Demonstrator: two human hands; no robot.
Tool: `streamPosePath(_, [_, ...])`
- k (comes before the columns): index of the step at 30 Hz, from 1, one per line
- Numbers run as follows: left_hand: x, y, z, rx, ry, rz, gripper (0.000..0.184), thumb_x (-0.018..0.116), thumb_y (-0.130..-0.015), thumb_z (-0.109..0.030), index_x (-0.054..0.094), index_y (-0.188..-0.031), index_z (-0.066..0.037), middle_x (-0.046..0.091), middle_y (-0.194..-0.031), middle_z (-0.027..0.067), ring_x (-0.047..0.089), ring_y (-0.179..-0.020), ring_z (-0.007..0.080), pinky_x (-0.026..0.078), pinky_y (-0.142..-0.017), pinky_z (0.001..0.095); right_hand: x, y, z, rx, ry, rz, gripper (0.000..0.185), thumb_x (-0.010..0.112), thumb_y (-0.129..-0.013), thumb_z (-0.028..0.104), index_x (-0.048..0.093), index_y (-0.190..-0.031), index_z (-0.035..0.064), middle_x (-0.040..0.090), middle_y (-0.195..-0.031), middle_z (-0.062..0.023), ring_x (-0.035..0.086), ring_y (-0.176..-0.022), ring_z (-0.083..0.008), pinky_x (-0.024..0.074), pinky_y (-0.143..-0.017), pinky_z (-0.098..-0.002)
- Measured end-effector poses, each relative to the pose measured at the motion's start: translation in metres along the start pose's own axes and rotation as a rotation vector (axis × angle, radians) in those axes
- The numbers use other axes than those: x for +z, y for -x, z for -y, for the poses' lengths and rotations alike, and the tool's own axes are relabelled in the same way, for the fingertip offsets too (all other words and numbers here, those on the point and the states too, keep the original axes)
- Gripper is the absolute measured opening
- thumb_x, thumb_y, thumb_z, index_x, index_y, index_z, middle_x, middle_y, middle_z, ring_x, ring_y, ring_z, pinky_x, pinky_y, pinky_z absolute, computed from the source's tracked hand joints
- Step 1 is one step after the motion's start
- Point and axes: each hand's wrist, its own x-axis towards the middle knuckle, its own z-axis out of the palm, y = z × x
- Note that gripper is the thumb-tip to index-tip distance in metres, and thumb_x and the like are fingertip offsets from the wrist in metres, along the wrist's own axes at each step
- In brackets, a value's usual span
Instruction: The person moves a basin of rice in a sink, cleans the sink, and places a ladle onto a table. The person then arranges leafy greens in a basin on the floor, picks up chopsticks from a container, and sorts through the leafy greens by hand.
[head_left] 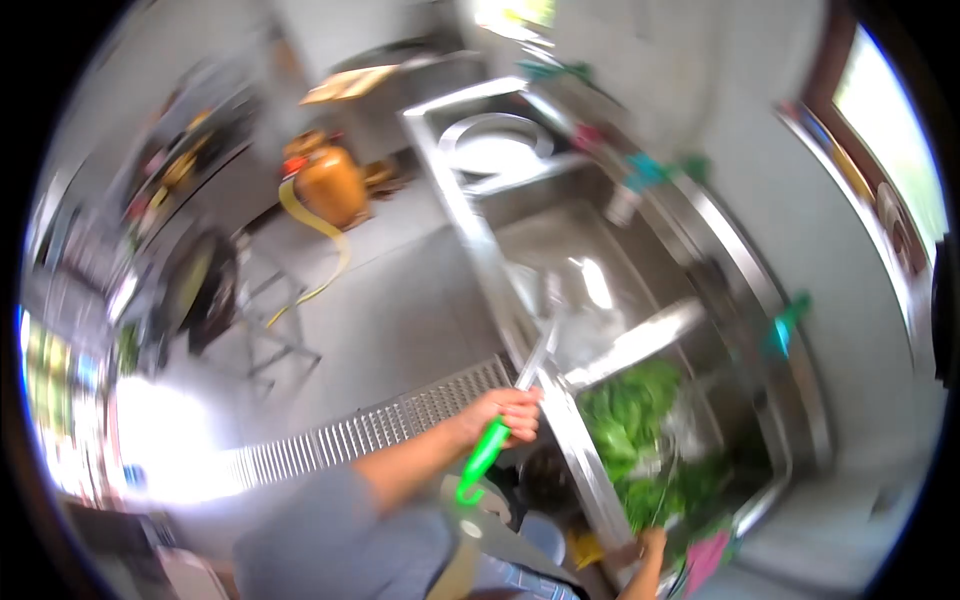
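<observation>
My left hand [510, 415] is closed around the bright green hooked handle of a long metal utensil [484, 462]. Its shiny shaft points up over the near rim of the steel sink [580, 440], and the far end is too blurred to name. Leafy green vegetables [632, 415] fill the nearest basin, with a patch of clear, shiny material beside them. My right hand [652, 548] is low in the view at the edge of the greens; its fingers are blurred, and what they hold, if anything, does not show.
The middle basin [560, 230] seems to hold water, and a round metal bowl [495, 145] sits in the far one. An orange gas cylinder [333, 185] with a yellow hose stands on the floor. A metal drain grate [400, 420] crosses it. A folding stand [280, 320] is to the left.
</observation>
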Motion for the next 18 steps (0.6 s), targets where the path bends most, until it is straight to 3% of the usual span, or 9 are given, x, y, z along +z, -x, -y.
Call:
streamPosePath(1, [-0.003, -0.001, 0.004, -0.029, 0.024, 0.005, 0.016, 0.041, -0.089, -0.011, 0.042, -0.073, -0.011, 0.032, -0.047, -0.0084, 0.032, -0.039, 0.0023, 0.029, -0.045, 0.0187, 0.022, -0.018, -0.019, 0.088, -0.056, -0.343, 0.034, 0.066, -0.063, 0.024, 0.058, -0.083, -0.0018, 0.059, -0.078, -0.0224, 0.057, -0.073, -0.0345, 0.0452, -0.065, -0.0415])
streamPosePath(2, [-0.006, -0.002, 0.002, -0.049, 0.047, 0.017, 0.017, 0.04, -0.09, -0.013, 0.039, -0.073, -0.011, 0.033, -0.048, -0.0086, 0.032, -0.04, 0.0019, 0.029, -0.045, 0.0184, -0.011, 0.014, 0.03, 0.059, 0.133, -0.619, 0.044, 0.065, -0.066, 0.032, 0.057, -0.095, 0.0001, 0.06, -0.083, -0.0202, 0.057, -0.071, -0.0356, 0.0448, -0.067, -0.0433])
streamPosePath(3, [-0.008, -0.001, 0.001, -0.054, 0.087, 0.068, 0.016, 0.04, -0.09, -0.013, 0.04, -0.074, -0.011, 0.033, -0.049, -0.0086, 0.033, -0.04, 0.0019, 0.029, -0.044, 0.0184, -0.032, 0.031, 0.077, -0.048, 0.055, -0.799, 0.044, 0.064, -0.067, 0.032, 0.057, -0.095, 0.0001, 0.059, -0.082, -0.0199, 0.056, -0.07, -0.0351, 0.0447, -0.066, -0.0429])
streamPosePath(4, [-0.008, 0.003, 0.001, -0.077, 0.127, 0.117, 0.015, 0.04, -0.09, -0.014, 0.041, -0.076, -0.01, 0.033, -0.049, -0.0087, 0.033, -0.04, 0.0019, 0.029, -0.044, 0.0183, -0.047, 0.034, 0.118, -0.191, -0.058, -0.837, 0.043, 0.064, -0.067, 0.032, 0.057, -0.095, 0.0, 0.059, -0.082, -0.0196, 0.056, -0.07, -0.0347, 0.0445, -0.066, -0.0425])
streamPosePath(6, [0.003, 0.026, -0.004, -0.067, 0.165, 0.066, 0.013, 0.04, -0.09, -0.015, 0.042, -0.079, -0.009, 0.032, -0.049, -0.0087, 0.034, -0.041, 0.0018, 0.03, -0.043, 0.0183, -0.068, 0.049, 0.204, -0.433, -0.258, -0.816, 0.043, 0.063, -0.068, 0.032, 0.056, -0.096, -0.0001, 0.059, -0.082, -0.0191, 0.056, -0.069, -0.0337, 0.0443, -0.065, -0.0417])
streamPosePath(10, [-0.011, 0.072, -0.002, 0.018, 0.233, 0.212, 0.01, 0.039, -0.091, -0.015, 0.043, -0.09, -0.006, 0.033, -0.051, -0.0067, 0.034, -0.04, 0.0025, 0.028, -0.038, 0.0172, -0.094, 0.07, 0.323, -0.735, -0.484, -0.634, 0.042, 0.061, -0.07, 0.032, 0.056, -0.097, -0.0002, 0.059, -0.081, -0.0179, 0.055, -0.067, -0.0318, 0.0437, -0.063, -0.04])
streamPosePath(12, [-0.021, 0.098, -0.005, 0.054, 0.268, 0.259, 0.014, 0.038, -0.091, -0.015, 0.042, -0.098, -0.004, 0.034, -0.058, -0.0014, 0.033, -0.042, 0.0043, 0.027, -0.036, 0.0173, -0.096, 0.083, 0.359, -0.817, -0.531, -0.552, 0.042, 0.06, -0.071, 0.032, 0.056, -0.097, -0.0003, 0.059, -0.08, -0.0173, 0.054, -0.065, -0.0308, 0.0434, -0.062, -0.0392])
streamPosePath(18, [-0.045, 0.176, -0.02, 0.285, 0.336, 0.189, 0.016, 0.037, -0.086, -0.006, 0.041, -0.101, -0.002, 0.031, -0.056, -0.0002, 0.03, -0.037, 0.0047, 0.026, -0.029, 0.0184, -0.081, 0.106, 0.416, -0.841, -0.64, -0.394, 0.041, 0.057, -0.074, 0.032, 0.055, -0.099, -0.0006, 0.059, -0.079, -0.0155, 0.053, -0.062, -0.028, 0.0426, -0.058, -0.0367])
